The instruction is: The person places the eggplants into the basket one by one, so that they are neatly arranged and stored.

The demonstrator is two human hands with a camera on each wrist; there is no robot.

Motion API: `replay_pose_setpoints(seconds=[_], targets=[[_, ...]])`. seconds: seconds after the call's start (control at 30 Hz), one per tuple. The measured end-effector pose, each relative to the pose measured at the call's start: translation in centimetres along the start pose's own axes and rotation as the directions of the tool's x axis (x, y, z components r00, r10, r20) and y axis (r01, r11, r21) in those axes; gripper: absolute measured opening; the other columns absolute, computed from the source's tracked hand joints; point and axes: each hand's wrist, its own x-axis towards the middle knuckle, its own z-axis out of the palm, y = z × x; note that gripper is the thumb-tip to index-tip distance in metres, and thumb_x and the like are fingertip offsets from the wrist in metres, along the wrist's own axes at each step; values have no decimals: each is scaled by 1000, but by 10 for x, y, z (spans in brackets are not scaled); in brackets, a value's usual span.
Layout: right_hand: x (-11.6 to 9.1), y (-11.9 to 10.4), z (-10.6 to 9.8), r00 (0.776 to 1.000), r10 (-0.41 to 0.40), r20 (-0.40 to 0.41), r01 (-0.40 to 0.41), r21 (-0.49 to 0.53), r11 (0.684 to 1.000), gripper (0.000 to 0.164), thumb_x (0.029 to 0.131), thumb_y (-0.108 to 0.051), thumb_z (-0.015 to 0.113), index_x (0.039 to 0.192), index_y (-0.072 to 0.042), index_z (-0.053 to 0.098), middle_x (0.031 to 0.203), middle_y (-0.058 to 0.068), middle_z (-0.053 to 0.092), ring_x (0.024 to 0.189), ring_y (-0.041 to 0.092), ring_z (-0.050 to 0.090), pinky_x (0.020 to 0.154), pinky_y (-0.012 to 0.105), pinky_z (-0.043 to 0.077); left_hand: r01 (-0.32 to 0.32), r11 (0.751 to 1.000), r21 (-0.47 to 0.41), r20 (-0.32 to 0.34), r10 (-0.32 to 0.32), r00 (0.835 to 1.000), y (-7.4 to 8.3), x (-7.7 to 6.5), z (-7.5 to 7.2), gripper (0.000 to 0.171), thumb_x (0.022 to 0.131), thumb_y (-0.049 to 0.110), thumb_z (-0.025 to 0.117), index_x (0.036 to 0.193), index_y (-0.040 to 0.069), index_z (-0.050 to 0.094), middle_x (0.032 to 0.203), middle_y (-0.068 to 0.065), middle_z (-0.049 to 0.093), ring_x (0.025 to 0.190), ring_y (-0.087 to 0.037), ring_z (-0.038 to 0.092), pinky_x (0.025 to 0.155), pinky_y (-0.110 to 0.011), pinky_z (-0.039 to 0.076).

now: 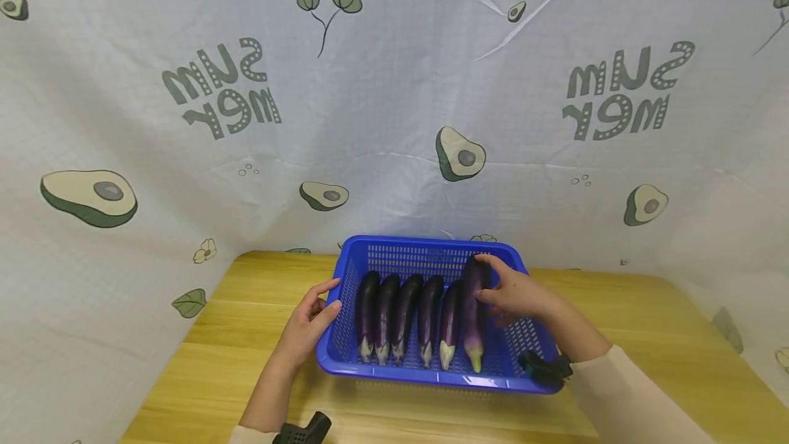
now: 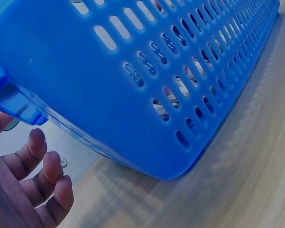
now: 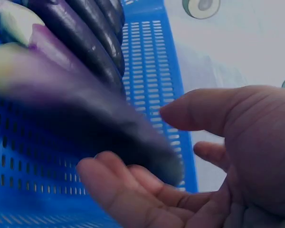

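A blue plastic basket (image 1: 431, 381) holds a row of several dark purple eggplants (image 1: 403, 317), side by side with their pale stem ends toward me. Over the right end of the row, my right hand (image 1: 514, 293) is at the dark upper end of a longer eggplant (image 1: 473, 321). In the right wrist view this eggplant (image 3: 99, 114) is blurred; the thumb stands apart from it, and the fingers (image 3: 109, 187) are spread along its lower side. My left hand (image 1: 306, 327) touches the basket's left rim with thumb and index finger; its other fingers (image 2: 52, 166) are loosely bent outside the basket.
The basket stands on a wood-grain table (image 1: 246, 334). Behind it hangs a white curtain (image 1: 382, 88) printed with avocados and lettering. Dark wrist devices sit on the left wrist (image 1: 302, 430) and right wrist (image 1: 545, 367); the right one overlaps the basket's near right corner.
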Motion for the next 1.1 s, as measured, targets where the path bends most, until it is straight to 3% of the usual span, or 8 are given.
replay_pose_setpoints(seconds=[0.1,0.37,0.77,1.1], targets=[[1,1,2,1000,2,7,-2,-46,999,79,96,-8,64,159,-7,17,89,21,64,73,26,68,63,47,62,4,1000,0,-1,-4,1000,1,0,0,47,100,24,62,147,21,54,95,-12,59,83,-19,64,71,-28,59],[3,1,2,999,24,23,-21,-107,994,77,97,-11,64,158,-3,19,98,23,69,80,27,68,64,44,63,8,1000,19,-18,-7,1000,1,-1,2,47,100,25,63,146,22,55,94,-13,59,83,-20,64,72,-28,59],[0,1,0,1000,21,22,-19,-53,998,74,97,-12,65,157,-4,22,109,29,65,86,30,71,67,46,63,5,1000,18,-18,-5,1000,1,-3,3,47,100,26,63,146,24,55,95,-14,59,84,-22,63,74,-28,59],[-20,-9,-24,999,-39,6,39,-36,999,76,101,-20,63,159,-2,18,114,30,60,95,32,69,76,47,63,12,1000,7,-5,-12,1000,0,-1,0,48,100,26,62,147,25,53,97,-15,60,86,-22,65,75,-31,61]])
